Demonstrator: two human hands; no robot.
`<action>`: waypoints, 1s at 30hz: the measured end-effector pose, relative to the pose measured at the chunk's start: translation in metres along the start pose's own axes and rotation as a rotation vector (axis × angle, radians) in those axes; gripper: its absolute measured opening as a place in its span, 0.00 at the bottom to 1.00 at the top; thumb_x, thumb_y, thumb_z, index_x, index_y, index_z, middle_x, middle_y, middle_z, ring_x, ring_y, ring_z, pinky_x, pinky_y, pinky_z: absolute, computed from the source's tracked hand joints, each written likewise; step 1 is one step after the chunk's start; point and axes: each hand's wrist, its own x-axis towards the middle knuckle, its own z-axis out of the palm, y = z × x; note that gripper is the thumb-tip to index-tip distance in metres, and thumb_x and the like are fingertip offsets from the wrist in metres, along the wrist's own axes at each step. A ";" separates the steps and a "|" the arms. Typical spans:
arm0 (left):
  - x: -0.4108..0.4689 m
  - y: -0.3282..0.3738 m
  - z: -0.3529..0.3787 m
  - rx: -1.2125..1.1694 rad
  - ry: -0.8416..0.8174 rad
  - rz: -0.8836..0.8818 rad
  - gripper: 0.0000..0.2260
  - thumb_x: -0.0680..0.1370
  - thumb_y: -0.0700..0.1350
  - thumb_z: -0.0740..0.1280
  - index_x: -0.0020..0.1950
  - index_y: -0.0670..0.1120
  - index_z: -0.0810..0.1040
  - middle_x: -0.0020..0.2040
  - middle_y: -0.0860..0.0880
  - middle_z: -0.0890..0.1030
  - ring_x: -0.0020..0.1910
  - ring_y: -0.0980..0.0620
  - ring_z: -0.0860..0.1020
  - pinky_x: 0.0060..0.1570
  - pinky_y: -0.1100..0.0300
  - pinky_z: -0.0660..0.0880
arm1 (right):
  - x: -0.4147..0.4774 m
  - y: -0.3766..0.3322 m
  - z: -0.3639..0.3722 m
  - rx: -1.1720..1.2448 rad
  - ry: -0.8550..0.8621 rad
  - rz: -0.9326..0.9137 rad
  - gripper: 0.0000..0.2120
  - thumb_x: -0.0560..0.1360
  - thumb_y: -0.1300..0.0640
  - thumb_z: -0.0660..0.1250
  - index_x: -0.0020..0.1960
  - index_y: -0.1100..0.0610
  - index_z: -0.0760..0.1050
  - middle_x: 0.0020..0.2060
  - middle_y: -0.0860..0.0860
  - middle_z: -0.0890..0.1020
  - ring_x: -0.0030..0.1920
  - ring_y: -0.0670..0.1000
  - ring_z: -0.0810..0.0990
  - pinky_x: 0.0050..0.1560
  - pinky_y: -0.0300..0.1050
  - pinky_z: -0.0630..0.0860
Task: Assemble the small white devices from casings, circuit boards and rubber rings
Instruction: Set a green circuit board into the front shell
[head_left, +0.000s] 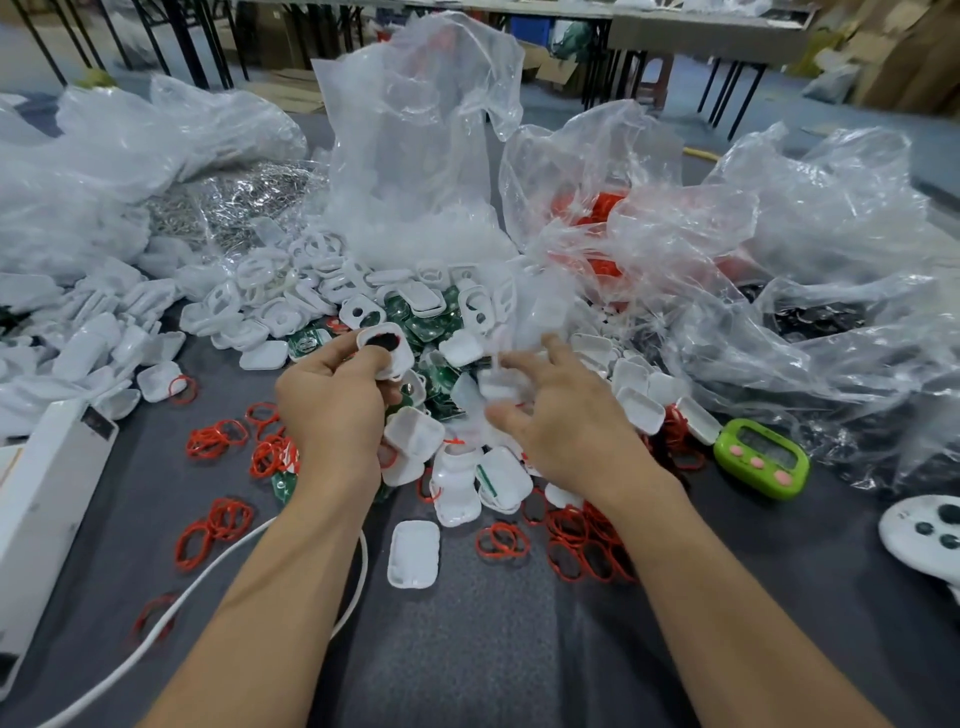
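My left hand (332, 410) holds a white casing (387, 349) with a dark round opening, raised above the pile. My right hand (566, 421) hovers over the pile with fingers spread, and a blurred white casing piece (498, 387) sits at its fingertips; whether it is gripped is unclear. White casings (311, 291) are heaped at table centre, mixed with green circuit boards (436, 325). Red rubber rings (582, 545) lie scattered across the grey table (493, 649). A single white casing half (414, 553) lies face up between my forearms.
Clear plastic bags (415, 145) stand behind the pile, one with red parts (602, 208). A green timer (761, 457) sits right, a white controller (924, 535) at the right edge. A white box (47, 493) and white cable (156, 634) lie left.
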 end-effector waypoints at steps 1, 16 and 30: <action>0.001 0.000 0.000 0.000 -0.001 -0.001 0.10 0.73 0.33 0.71 0.42 0.48 0.85 0.29 0.52 0.83 0.21 0.55 0.73 0.25 0.64 0.72 | -0.003 0.002 -0.001 -0.009 0.094 0.008 0.25 0.79 0.40 0.66 0.74 0.43 0.71 0.79 0.52 0.64 0.78 0.58 0.63 0.78 0.56 0.59; -0.006 -0.001 0.000 0.051 -0.077 0.034 0.10 0.74 0.34 0.71 0.45 0.48 0.87 0.30 0.53 0.83 0.21 0.54 0.74 0.25 0.64 0.72 | -0.020 0.003 -0.034 0.725 0.476 0.231 0.09 0.67 0.54 0.82 0.38 0.42 0.85 0.30 0.43 0.84 0.27 0.40 0.78 0.35 0.41 0.77; -0.060 -0.004 0.016 0.127 -0.456 0.034 0.11 0.75 0.33 0.73 0.43 0.49 0.88 0.31 0.45 0.82 0.22 0.50 0.79 0.24 0.63 0.73 | -0.039 0.009 -0.037 1.221 0.158 0.116 0.05 0.76 0.64 0.72 0.45 0.56 0.79 0.30 0.55 0.84 0.24 0.49 0.77 0.23 0.39 0.69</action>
